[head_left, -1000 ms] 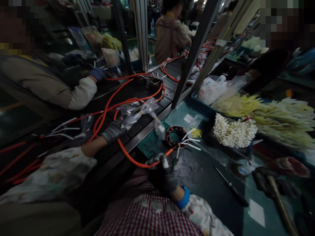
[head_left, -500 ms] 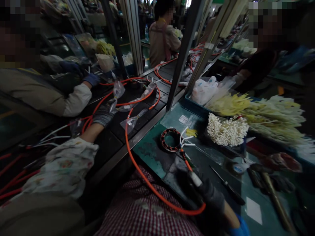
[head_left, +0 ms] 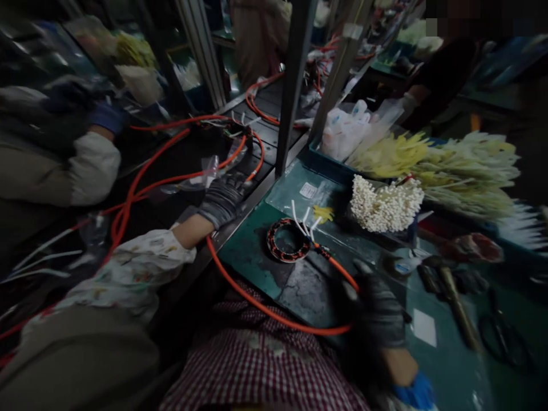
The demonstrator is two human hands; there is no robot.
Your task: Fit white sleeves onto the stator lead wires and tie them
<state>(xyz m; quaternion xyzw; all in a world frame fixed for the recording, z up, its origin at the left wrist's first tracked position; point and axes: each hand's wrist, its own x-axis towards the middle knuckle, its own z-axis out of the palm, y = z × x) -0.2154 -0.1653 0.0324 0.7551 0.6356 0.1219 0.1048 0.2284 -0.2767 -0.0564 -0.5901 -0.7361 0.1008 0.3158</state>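
My left hand, in a grey glove, is closed over the orange cable at the metal edge between the dark belt and the green table. The cable curves down over my checked apron and up to my right hand. That gloved hand is at the cable's bend, its fingers smeared by motion and its grip unclear. A dark coil ring with orange flecks lies flat on the green mat, with white sleeved leads and an orange cable joined at its right side.
White-tipped bundles, yellow sleeves and a bin with plastic bags line the table's far side. A hammer and scissors lie right. Metal posts rise ahead. Another person's gloved hand is at left.
My left hand has moved right, from the plastic bags to the table's edge. My right hand has moved slightly right and up, and the white piece by it no longer shows. The view has shifted.
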